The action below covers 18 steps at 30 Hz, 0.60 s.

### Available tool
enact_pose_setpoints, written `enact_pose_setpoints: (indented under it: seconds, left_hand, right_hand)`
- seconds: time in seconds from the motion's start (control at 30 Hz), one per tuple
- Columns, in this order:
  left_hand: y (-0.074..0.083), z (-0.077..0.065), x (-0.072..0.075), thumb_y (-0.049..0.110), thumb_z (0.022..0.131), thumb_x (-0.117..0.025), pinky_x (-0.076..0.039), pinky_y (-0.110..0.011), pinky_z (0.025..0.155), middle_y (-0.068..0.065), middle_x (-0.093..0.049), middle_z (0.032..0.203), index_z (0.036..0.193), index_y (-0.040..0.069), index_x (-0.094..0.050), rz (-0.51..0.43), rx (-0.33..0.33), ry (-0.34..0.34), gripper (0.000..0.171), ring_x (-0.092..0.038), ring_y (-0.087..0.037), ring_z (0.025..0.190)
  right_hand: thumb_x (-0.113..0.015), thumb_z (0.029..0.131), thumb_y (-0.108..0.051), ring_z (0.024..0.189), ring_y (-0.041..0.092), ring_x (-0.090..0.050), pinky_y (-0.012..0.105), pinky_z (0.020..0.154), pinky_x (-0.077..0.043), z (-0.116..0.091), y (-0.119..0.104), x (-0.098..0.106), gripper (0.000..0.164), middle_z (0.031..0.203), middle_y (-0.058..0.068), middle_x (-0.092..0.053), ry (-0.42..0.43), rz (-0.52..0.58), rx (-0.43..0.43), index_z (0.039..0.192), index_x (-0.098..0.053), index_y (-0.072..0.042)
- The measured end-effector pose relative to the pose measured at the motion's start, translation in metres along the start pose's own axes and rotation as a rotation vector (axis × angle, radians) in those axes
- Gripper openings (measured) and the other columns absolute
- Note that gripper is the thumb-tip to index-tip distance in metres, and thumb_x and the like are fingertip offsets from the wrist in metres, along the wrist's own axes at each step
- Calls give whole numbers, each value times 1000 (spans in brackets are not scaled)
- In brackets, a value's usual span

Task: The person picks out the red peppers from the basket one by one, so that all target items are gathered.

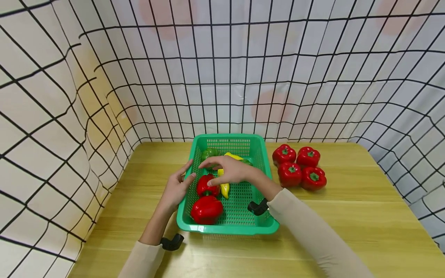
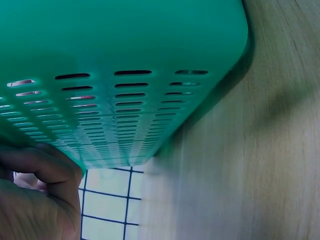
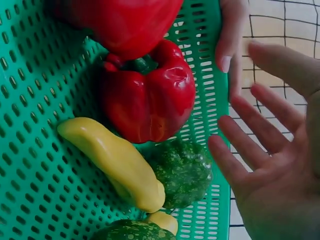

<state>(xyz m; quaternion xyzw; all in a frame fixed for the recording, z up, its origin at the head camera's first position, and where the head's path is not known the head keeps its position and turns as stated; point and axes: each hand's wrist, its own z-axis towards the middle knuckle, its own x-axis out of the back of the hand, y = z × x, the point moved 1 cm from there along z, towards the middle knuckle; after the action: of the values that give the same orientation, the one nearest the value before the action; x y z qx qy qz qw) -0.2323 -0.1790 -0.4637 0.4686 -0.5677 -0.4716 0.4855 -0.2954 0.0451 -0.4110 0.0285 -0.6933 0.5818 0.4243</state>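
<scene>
A green perforated plastic basket point(image 1: 226, 229) stands on the wooden table. My left hand point(image 1: 175, 191) grips its left rim, thumb at the inner edge and fingers outside the wall. Over the basket hovers my right hand point(image 1: 231, 170), fingers spread in the right wrist view and holding nothing. Below it lie a red bell pepper point(image 3: 150, 100) and, nearer me, a second red bell pepper point(image 1: 206, 210). Beside them are a long yellow squash point(image 3: 110, 157) and a round speckled green gourd point(image 3: 182, 175). Farther back sits a green-and-yellow gourd point(image 3: 132, 231), partly hidden.
Several red bell peppers point(image 1: 290, 174) stand clustered on the table, right of the basket. A black wire grid point(image 1: 222, 69) backed by pale cloth closes off the back and sides. Wood tabletop point(image 1: 365, 216) extends to the right.
</scene>
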Motion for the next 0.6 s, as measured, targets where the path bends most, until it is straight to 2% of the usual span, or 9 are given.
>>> enact_pose_setpoints:
  seconds: [0.13,0.33,0.47,0.6]
  left_hand:
    - [-1,1,-1,23,106,-59,-65,-45,68,-24,-68,89,158,34,-42,2,-2,2,56,-75,-27,73]
    - [0,0,-1,21,107,-58,-65,-47,67,-25,-64,80,159,34,-41,4,-1,-3,56,-74,-29,69]
    - [1,-1,-1,21,107,-57,-65,-46,70,-27,-70,91,159,34,-41,11,0,0,56,-76,-29,76]
    - [0,-2,-1,23,107,-58,-65,-49,74,-31,-71,106,159,34,-41,6,-4,-4,56,-77,-33,88]
  right_hand:
    - [-80,91,-18,140,34,-50,53,120,-40,-2,3,-4,63,150,7,-55,-98,-45,-17,148,-54,-12]
    - [-80,90,-18,142,26,-48,52,119,-42,0,4,-9,69,155,1,-52,-198,-148,-36,152,-51,-19]
    - [-78,91,-13,138,24,-51,50,117,-45,-1,4,-11,69,155,2,-52,-219,-181,-49,153,-50,-20]
    - [-80,90,-14,136,22,-51,46,115,-46,-2,8,-11,67,151,1,-54,-198,-259,-49,151,-53,-20]
